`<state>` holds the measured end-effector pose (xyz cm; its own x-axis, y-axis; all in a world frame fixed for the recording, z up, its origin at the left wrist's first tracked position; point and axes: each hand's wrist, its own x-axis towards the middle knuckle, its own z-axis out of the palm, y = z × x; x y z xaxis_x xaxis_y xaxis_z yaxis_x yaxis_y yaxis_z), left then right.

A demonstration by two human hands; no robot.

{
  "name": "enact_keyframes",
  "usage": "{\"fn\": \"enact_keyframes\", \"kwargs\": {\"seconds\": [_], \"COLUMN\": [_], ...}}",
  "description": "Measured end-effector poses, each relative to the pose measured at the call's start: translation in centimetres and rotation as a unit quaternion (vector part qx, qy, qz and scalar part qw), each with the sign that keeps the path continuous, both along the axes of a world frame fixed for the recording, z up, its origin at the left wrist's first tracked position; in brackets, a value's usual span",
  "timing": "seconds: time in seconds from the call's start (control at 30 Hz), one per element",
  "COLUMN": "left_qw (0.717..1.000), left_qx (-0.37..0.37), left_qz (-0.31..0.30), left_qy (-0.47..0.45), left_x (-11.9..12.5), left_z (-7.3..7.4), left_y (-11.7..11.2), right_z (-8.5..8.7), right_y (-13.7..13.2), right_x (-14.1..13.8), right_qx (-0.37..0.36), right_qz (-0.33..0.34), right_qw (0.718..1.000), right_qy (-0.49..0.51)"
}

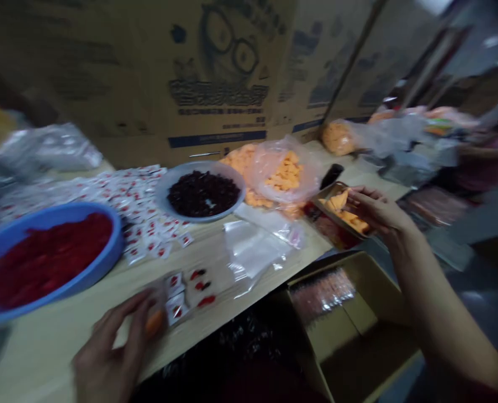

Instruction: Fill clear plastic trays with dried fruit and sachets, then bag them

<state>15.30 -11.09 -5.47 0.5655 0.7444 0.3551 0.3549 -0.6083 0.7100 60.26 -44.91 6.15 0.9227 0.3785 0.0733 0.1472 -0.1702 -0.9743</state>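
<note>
My left hand point(116, 341) is at the table's front edge, its fingers closed on what looks like a small clear plastic bag point(161, 288). An orange piece point(154, 323) shows by the fingertips; blur hides the exact grip. Beside it lie white sachets with red marks point(176, 296) and several small red and black pieces point(201, 284). My right hand point(378, 211) reaches over a small open box point(336, 228), thumb and fingers pinched on an orange foam-like piece point(339, 200). More orange pieces are in that box.
A blue basin point(116, 238) holds red pieces; a pale bowl point(242, 193) holds dark ones. Many sachets point(137, 215) spread behind them. Flat clear bags point(255, 252) lie mid-table near a bag of orange pieces point(284, 170). Below stands an open carton point(360, 316). Another person point(490, 162) is at right.
</note>
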Motion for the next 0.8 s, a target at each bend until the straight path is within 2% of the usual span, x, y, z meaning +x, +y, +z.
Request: {"fn": "enact_keyframes", "kwargs": {"seconds": [0.07, 0.17, 0.3, 0.4, 0.47, 0.53, 0.67, 0.8], "left_qw": [0.999, 0.991, 0.979, 0.973, 0.969, 0.967, 0.966, 0.972], "left_qx": [-0.048, -0.118, -0.183, -0.201, -0.216, -0.232, -0.242, -0.215], "left_qz": [0.012, -0.010, -0.073, -0.110, -0.119, -0.107, -0.086, -0.079], "left_qy": [-0.009, -0.065, -0.048, -0.007, 0.002, 0.002, 0.028, 0.062], "left_x": [1.0, 2.4, 2.1, 1.0, 0.3, -0.3, -1.1, -1.2], "left_z": [2.6, 4.9, 5.7, 5.2, 4.3, 3.0, 1.0, 0.3], "left_y": [-1.4, -0.6, 2.5, 3.7, 4.1, 4.2, 4.2, 4.0], "right_z": [-1.1, -3.6, -6.9, -9.0, -10.3, -11.6, -13.7, -14.7], "right_y": [4.9, 13.9, 24.8, 30.0, 32.0, 32.9, 33.1, 32.5], "right_x": [-3.8, -10.9, -20.5, -25.0, -26.5, -27.4, -28.5, -29.0], "right_qx": [0.039, 0.079, 0.100, 0.095, 0.090, 0.089, 0.070, 0.023], "right_qz": [0.096, 0.249, 0.423, 0.516, 0.541, 0.543, 0.523, 0.497], "right_qw": [0.993, 0.959, 0.880, 0.826, 0.814, 0.817, 0.839, 0.866], "right_qy": [0.049, 0.107, 0.191, 0.205, 0.190, 0.173, 0.133, 0.055]}}
